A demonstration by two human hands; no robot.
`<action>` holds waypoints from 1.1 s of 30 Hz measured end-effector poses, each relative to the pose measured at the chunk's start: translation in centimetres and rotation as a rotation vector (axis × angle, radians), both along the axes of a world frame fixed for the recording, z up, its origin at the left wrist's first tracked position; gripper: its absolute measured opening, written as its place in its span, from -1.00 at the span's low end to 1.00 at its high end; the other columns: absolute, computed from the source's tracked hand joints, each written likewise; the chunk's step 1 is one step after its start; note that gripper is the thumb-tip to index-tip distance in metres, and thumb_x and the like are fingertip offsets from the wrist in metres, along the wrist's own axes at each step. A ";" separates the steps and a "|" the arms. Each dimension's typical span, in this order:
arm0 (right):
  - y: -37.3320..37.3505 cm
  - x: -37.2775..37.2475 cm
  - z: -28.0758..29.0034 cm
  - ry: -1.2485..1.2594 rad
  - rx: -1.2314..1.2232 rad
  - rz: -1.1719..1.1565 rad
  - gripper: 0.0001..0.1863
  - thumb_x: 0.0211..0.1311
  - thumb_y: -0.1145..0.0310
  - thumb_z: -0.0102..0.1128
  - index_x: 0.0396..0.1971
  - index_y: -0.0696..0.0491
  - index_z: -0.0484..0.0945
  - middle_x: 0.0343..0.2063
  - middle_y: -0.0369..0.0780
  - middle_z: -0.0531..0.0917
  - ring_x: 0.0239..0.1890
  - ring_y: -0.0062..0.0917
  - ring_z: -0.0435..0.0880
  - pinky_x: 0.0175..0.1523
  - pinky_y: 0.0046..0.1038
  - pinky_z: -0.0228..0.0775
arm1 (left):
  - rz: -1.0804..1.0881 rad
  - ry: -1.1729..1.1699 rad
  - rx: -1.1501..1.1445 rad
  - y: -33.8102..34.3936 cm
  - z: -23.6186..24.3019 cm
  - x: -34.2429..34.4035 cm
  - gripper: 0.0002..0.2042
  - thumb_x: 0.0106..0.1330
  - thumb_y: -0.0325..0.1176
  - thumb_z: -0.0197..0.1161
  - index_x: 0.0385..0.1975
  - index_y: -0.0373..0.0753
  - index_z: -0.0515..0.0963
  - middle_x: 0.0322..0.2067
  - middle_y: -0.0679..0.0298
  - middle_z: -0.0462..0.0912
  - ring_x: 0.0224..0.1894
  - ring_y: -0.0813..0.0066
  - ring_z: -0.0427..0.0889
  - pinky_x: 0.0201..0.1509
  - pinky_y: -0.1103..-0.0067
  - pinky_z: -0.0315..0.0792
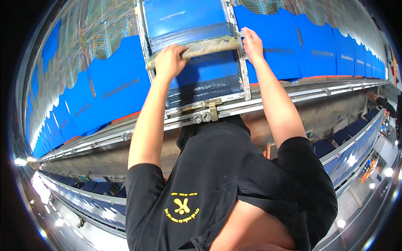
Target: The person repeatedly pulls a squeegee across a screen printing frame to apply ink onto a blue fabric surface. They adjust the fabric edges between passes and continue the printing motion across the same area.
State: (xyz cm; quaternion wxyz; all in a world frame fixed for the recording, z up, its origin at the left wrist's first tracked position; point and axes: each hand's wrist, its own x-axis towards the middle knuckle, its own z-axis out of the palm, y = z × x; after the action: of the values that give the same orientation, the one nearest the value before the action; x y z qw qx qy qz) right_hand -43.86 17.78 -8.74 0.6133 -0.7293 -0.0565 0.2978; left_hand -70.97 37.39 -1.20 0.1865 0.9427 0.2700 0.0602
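A screen-printing frame [245, 85] with pale, stained edges and a blue see-through mesh [188, 16] lies over blue fabric. Across it runs a long, stained squeegee [209, 48], slightly tilted, with dark ink streaks near it. My left hand [171, 58] grips the squeegee toward its left part, fingers wrapped over it. Just beside the squeegee's right end, my right hand [253, 46] has curled fingers at the frame's right side; exactly what they hold is hard to make out. A brass-coloured clamp [212, 109] sits at the frame's near edge.
Blue fabric pieces [320, 52] with dark prints line the long table on both sides, beneath wavy reflective areas. A metal rail [293, 96] runs along its near edge. Behind me, another long table [96, 196] carries dark pieces [90, 186].
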 end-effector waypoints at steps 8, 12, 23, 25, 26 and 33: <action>-0.1 1.0 -2.4 -0.187 -0.012 0.014 -0.50 0.51 -0.08 0.27 0.08 0.06 0.75 -0.03 -0.16 0.83 0.05 -0.44 0.76 0.19 -0.39 0.53 | -0.037 0.010 -0.048 -15.1 -1.0 -10.2 -0.41 -0.05 -0.54 0.48 0.13 -0.12 0.72 0.05 0.24 0.77 0.08 0.13 0.70 0.17 0.27 0.59; -0.3 1.0 -2.5 -0.314 -0.042 0.063 -0.42 0.51 -0.21 0.15 0.12 0.00 0.71 0.03 -0.04 0.80 0.16 -0.21 0.75 0.25 -0.27 0.53 | -0.097 0.058 0.002 -12.8 1.6 -8.8 -0.57 0.06 -0.41 0.56 0.01 -0.13 0.78 -0.06 0.22 0.82 -0.08 0.15 0.78 0.07 0.33 0.65; -0.9 0.6 0.7 0.169 0.046 0.004 -0.44 0.61 -0.28 -0.03 0.12 -0.14 0.69 -0.56 -0.46 0.41 -0.62 -0.78 0.19 -0.56 -0.62 -0.02 | -0.081 0.035 0.036 1.8 3.7 0.9 -0.70 0.32 -0.07 0.47 -0.08 -0.09 0.78 -0.19 0.15 0.79 -0.08 0.03 0.76 -0.03 0.22 0.61; -0.8 0.0 1.6 0.206 0.041 0.002 -0.41 0.61 -0.29 -0.02 0.15 -0.10 0.68 -0.56 -0.44 0.42 -0.63 -0.78 0.21 -0.56 -0.64 -0.02 | -0.092 0.060 0.004 3.5 3.2 2.2 -0.70 0.31 -0.10 0.48 -0.08 -0.12 0.78 -0.23 0.13 0.78 -0.10 0.00 0.75 -0.03 0.20 0.61; -0.7 0.1 1.5 0.218 0.051 -0.019 -0.38 0.57 -0.33 0.02 0.04 -0.08 0.72 -0.60 -0.41 0.46 -0.67 -0.76 0.26 -0.58 -0.61 0.08 | -0.102 0.102 -0.007 4.3 2.3 2.7 -0.69 0.30 -0.10 0.48 -0.08 -0.13 0.78 -0.24 0.12 0.77 -0.11 -0.02 0.75 -0.03 0.19 0.60; -1.2 1.2 0.3 -0.430 -0.196 0.032 -0.43 0.47 -0.13 0.33 0.04 0.15 0.72 -0.36 -0.18 0.72 -0.34 -0.47 0.68 -0.15 -0.33 0.57 | -0.076 0.198 -0.013 7.1 3.6 2.4 -0.54 0.24 0.06 0.51 -0.05 -0.18 0.77 -0.15 0.11 0.81 -0.05 0.02 0.78 0.03 0.22 0.64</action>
State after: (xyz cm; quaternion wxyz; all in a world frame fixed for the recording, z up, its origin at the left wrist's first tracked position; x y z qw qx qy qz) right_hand -42.67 16.54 -8.43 0.5086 -0.8310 -0.1682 0.1495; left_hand -68.62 44.54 2.42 0.1673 0.9523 0.2517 -0.0419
